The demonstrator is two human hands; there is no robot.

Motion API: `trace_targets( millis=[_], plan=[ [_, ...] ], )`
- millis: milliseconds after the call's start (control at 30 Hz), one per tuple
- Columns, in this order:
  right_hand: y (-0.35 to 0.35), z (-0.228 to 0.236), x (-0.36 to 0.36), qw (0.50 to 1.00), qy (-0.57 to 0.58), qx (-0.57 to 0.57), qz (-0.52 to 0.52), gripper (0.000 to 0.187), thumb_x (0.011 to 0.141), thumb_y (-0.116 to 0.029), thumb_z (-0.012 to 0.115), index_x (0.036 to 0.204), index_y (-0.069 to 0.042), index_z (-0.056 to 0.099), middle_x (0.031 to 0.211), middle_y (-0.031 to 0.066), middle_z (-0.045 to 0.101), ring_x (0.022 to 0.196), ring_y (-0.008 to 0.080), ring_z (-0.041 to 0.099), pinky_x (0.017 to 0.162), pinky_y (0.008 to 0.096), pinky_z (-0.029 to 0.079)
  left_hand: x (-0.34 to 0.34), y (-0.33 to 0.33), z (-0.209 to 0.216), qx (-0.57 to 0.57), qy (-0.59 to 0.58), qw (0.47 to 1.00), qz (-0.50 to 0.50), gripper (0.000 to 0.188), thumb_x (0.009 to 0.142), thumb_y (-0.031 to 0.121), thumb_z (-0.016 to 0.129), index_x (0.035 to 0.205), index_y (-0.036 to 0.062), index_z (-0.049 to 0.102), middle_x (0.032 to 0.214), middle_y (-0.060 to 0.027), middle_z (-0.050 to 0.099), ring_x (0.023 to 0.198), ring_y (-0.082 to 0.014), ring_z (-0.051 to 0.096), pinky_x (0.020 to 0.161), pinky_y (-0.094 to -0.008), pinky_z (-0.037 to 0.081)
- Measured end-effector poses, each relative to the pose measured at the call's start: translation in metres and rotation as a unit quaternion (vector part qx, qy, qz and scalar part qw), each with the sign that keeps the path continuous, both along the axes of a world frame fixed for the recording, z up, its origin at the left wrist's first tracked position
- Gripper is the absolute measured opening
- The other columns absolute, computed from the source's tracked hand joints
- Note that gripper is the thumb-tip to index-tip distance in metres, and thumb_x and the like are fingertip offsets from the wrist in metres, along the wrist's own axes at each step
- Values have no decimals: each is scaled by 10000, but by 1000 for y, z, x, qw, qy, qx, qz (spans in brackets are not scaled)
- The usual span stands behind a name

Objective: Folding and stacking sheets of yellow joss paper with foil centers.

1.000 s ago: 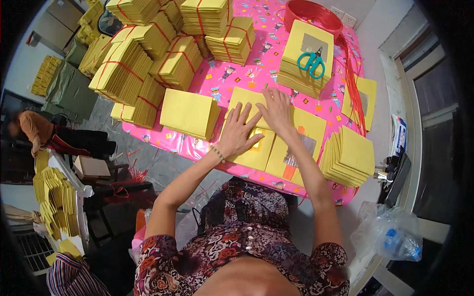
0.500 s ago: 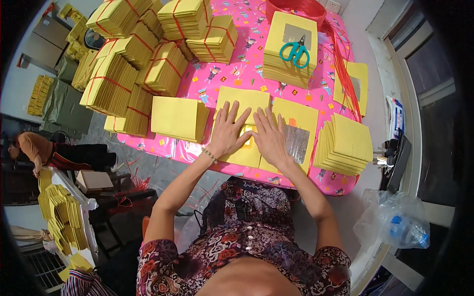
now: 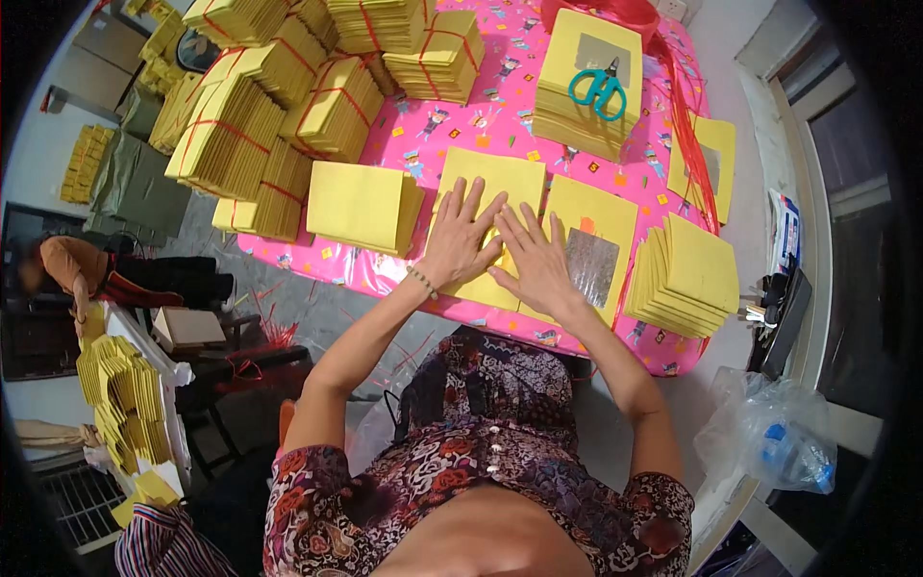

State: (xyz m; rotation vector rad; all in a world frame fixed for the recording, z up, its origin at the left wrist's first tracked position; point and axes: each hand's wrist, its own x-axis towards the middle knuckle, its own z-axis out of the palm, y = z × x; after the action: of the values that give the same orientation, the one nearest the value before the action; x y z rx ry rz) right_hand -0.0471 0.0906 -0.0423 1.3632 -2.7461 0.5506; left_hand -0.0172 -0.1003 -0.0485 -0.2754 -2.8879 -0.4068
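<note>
On a yellow paper sheet (image 3: 492,171) at the table's front edge, my left hand (image 3: 460,242) lies flat with its fingers spread. Beside it my right hand (image 3: 538,271) rests palm down, fingers apart, partly over that sheet's right side. A shiny gold patch shows between the hands; most of it is covered. Just to the right lies another yellow sheet (image 3: 615,213) with a silver rectangle and a small orange mark. Folded yellow papers (image 3: 356,204) sit left of my hands, and a fanned stack of folded papers (image 3: 685,277) sits to the right.
Teal-handled scissors (image 3: 598,94) lie on a tall yellow paper stack (image 3: 582,135). Red-tied bundles (image 3: 226,135) crowd the pink tablecloth's (image 3: 471,125) left side. Red strands (image 3: 687,154) hang at the right. Another person (image 3: 125,274) stands by a paper-covered table at left.
The whole view has shifted slightly, moving the table up and right in the picture. My right hand has slid a little toward me, and my thumbs have parted.
</note>
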Motion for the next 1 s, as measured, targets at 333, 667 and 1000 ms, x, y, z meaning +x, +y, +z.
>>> trace_targets(
  millis=[333,667,1000],
  plan=[
    [0,-6,-1,999,-25,36,-2,766,926,-527,499,1514,-88,280,1589,104,231,1482,308,138,1170,579,101,7,-15,-3,11,-1,1000,-10,722,894,499,502,1504,155,326,1541,-249,252,1440,-438,190,1170,-527,180],
    [-2,8,-10,1000,4,24,4,569,960,-397,513,1432,-92,426,1509,133,381,1422,292,303,1138,557,201,0,-27,-22,26,-25,999,-21,681,947,481,440,1520,145,286,1556,-258,203,1449,-445,160,1173,-520,174],
    [-16,-6,-49,984,150,-93,12,310,817,-238,712,1063,-60,654,998,58,668,885,212,636,838,360,434,6,-15,25,265,93,959,36,424,938,185,566,1303,-14,483,1328,-254,493,1269,-395,452,1076,-449,363]
  ],
)
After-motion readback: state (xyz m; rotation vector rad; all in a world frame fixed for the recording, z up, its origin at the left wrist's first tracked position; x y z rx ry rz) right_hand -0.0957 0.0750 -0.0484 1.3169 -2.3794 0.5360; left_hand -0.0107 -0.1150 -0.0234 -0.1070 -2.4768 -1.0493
